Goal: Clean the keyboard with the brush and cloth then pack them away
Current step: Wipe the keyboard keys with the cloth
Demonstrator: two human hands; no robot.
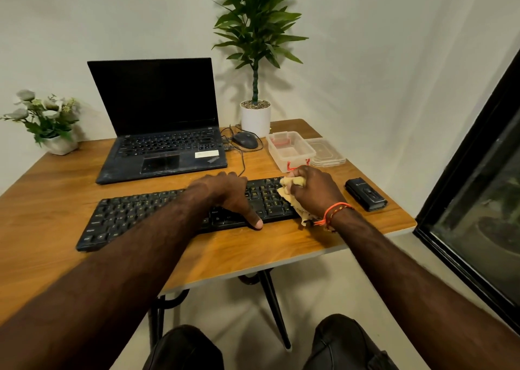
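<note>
Gripping crumpled yellow cloth [292, 193], right hand [315, 190] on flat black keyboard [135, 214].

Wooden table [50, 200] with keyboard [135, 214], laptop [166, 155], mouse [245, 139], clear box [289, 150], two potted plants

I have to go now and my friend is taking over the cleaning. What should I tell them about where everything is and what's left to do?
Left hand: lies flat on the keyboard, steadying it.
Right hand: grips the yellow cloth and presses it on the keyboard's right end.
The clear box sits open behind the keyboard, its lid beside it on the table. The black object right of the keyboard may be the brush case; I cannot tell.
Done: wiping is under way; whether brushing is done does not show.
Left: finish wiping, then pack brush and cloth into the box and close it.
</note>
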